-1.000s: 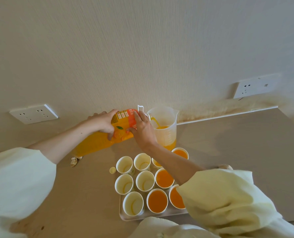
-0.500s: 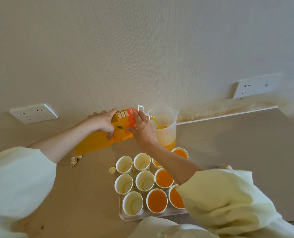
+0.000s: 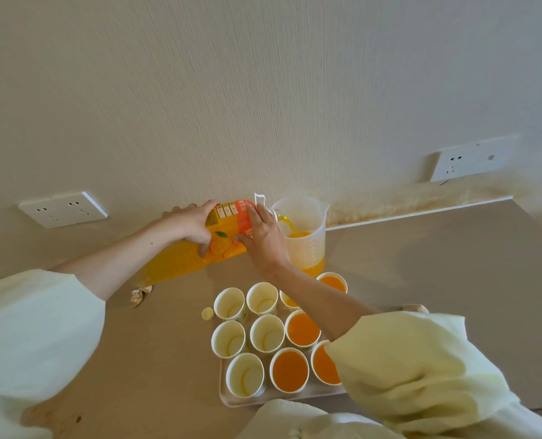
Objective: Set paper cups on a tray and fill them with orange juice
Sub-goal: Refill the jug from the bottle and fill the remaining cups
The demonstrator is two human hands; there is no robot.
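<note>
Orange-filled juice bottle (image 3: 181, 261) sits clamped in both hands, the left hand (image 3: 190, 224) curled round its labelled middle and the right hand (image 3: 265, 239) curled round nearer the neck. Its long axis runs near level, base behind the left hand, mouth pointing past the right hand into the plastic jug (image 3: 304, 248), juice streaming. On the person's side of the grip, paper cups (image 3: 290, 370) stand on the tray (image 3: 228, 399), some holding juice.

Orange bottle (image 3: 200, 248), translucent white jug (image 3: 304, 245), white cups (image 3: 230, 304).

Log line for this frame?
left hand, right hand: grip tilted orange juice bottle | pour: into translucent plastic jug | white paper cups: some empty
</note>
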